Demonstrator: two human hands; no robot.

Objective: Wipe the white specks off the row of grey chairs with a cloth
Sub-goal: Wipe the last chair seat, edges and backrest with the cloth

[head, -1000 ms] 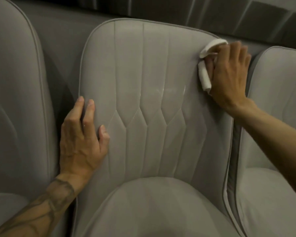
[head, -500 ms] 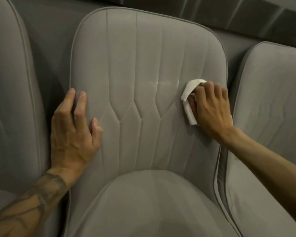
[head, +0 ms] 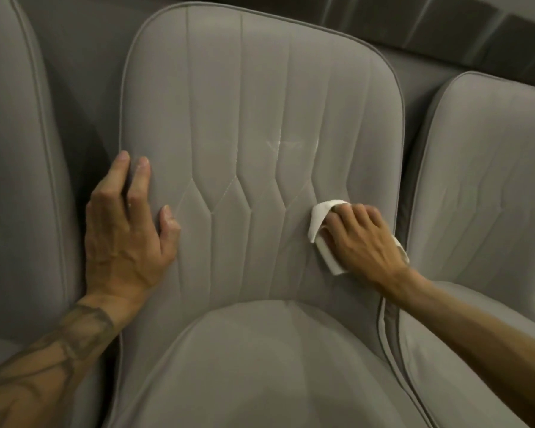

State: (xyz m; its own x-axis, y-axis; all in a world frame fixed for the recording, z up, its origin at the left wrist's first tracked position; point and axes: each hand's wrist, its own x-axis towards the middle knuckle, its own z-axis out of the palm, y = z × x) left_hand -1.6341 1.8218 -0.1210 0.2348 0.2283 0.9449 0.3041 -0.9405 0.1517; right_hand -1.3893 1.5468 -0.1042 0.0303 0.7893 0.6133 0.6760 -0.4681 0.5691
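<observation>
On grey chair back (head: 260,97), right fingers (head: 359,215) grip cloth (head: 319,218).

Left hand (head: 127,236) flat; right hand (head: 363,239) curled.

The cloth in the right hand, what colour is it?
White. The cloth shows best in the head view, bunched under the right hand on the grey chair.
</observation>
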